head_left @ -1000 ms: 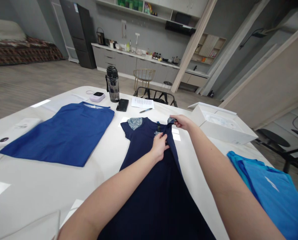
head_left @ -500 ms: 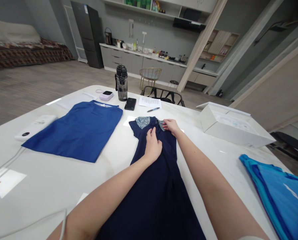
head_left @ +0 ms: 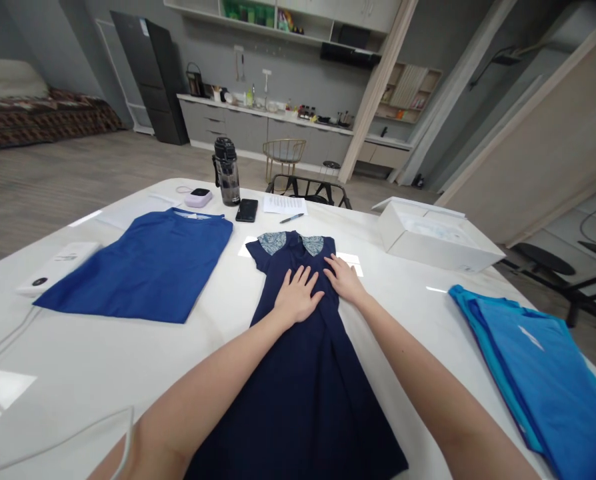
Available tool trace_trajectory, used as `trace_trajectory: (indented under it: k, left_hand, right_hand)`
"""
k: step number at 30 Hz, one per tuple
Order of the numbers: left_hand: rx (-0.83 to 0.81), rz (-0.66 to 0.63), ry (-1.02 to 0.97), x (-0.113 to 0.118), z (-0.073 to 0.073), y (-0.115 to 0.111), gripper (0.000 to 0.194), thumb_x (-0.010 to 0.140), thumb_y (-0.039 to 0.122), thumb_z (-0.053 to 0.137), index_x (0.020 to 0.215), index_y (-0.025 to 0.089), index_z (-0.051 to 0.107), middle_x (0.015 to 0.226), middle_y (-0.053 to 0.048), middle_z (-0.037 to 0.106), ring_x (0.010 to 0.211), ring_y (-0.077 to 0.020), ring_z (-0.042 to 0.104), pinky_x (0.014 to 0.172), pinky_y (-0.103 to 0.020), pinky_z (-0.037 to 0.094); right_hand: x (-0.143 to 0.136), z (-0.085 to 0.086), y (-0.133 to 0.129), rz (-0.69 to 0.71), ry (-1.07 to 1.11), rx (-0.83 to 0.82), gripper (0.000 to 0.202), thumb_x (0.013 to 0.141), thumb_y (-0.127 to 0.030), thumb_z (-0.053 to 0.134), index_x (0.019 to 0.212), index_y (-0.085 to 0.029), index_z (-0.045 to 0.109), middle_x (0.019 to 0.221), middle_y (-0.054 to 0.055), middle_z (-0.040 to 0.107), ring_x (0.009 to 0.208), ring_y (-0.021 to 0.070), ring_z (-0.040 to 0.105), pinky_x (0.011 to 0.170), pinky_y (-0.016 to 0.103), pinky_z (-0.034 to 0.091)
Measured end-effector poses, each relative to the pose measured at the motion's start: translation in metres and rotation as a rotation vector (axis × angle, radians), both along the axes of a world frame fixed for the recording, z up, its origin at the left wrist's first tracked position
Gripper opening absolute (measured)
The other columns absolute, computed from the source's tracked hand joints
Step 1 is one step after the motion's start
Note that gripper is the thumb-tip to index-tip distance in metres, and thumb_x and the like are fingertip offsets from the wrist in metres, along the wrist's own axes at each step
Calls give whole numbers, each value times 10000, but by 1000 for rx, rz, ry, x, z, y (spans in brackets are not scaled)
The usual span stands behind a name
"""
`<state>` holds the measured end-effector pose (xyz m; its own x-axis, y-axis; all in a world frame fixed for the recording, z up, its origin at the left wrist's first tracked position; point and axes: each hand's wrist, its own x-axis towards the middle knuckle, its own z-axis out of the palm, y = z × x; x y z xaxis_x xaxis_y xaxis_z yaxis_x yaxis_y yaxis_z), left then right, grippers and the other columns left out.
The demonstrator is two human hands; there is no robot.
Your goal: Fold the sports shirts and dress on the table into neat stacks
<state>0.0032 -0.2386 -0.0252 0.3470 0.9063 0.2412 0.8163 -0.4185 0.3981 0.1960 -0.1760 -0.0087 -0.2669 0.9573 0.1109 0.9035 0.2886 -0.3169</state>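
A long dark navy garment with patterned grey-blue shoulders lies lengthwise on the white table, its neck end away from me. My left hand rests on its upper part, fingers spread, palm down. Just right of it, my right hand lies on the garment's right edge below the patterned shoulder, fingers apart. Neither hand holds anything. To the left is a flat blue shirt. Folded bright blue clothing lies at the right.
A white box stands at the back right. Along the far edge are a bottle, a phone, a purple device, a paper and a pen. A white device and cable are left.
My right hand has let go of the patterned shoulder and moved down onto the garment, flattening out. My left hand's fingers have spread flat. The right shoulder now lies more unfolded.
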Motion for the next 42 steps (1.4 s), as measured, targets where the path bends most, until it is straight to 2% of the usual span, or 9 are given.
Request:
trace_trajectory:
  k: [5,11,16,19,22,26,31,35,42]
  left_hand:
    - [-22,3,78,0,3,-1,625,1005,543,352,1553,243,388,1645,-79,305,1547,-255,179,1253,-512,77]
    - [-50,4,118,0,5,-1,634,1009,543,323,1565,241,362,1654,-72,282,1553,-256,154,1253,-512,73]
    - [-56,4,149,1,6,0,638,1011,548,304,1564,236,367,1655,-72,279,1549,-270,171,1251,-529,108]
    - [4,-3,165,2,8,-3,608,1020,520,311,1531,212,425,1623,-92,351,1531,-280,232,1246,-540,145]
    - [122,-106,143,2,13,-12,499,1033,393,335,1439,185,536,1512,-108,515,1444,-252,402,1251,-501,170]
    - [175,-353,88,1,19,-40,418,993,220,398,1359,191,598,1401,-74,615,1304,-207,543,1193,-413,319]
    - [159,-508,26,1,30,-93,440,955,163,456,1376,218,574,1384,-78,603,1288,-219,533,1083,-402,429]
    - [157,-579,50,1,42,-125,397,956,187,500,1339,233,594,1374,-90,581,1287,-244,512,1038,-422,428]
    - [156,-656,153,11,52,-167,319,955,248,572,1270,235,618,1203,-65,612,1103,-227,555,916,-378,420]
  right_hand:
    - [3,2,-44,108,6,-53,451,1049,-403,372,1483,-345,481,1613,57,370,1486,306,319,1175,675,186]
    - [12,-1,-94,76,126,-79,441,1041,-437,393,1406,-266,573,1569,93,441,1480,287,341,1217,590,183]
    - [20,3,-155,104,160,-49,477,989,-523,501,1359,-238,600,1508,123,506,1426,291,421,1213,558,233]
    - [20,7,-191,114,105,-11,563,936,-525,601,1386,-188,564,1494,154,504,1410,321,427,1200,571,254]
    - [16,16,-223,72,79,20,537,920,-451,644,1373,-175,559,1387,152,577,1299,308,520,1153,518,345]
    - [11,30,-258,-14,10,8,551,897,-405,676,1381,-177,544,1189,134,640,1114,308,593,969,456,477]
    - [12,37,-297,-126,-13,-12,569,908,-380,652,1424,-231,464,1187,122,607,1052,287,601,831,390,488]
    - [15,38,-325,-206,-90,14,249,926,-417,635,1101,-240,621,1079,99,587,942,264,598,713,352,449]
    - [18,39,-344,-116,-145,34,152,979,-288,578,850,-209,599,925,70,614,902,248,596,770,380,405]
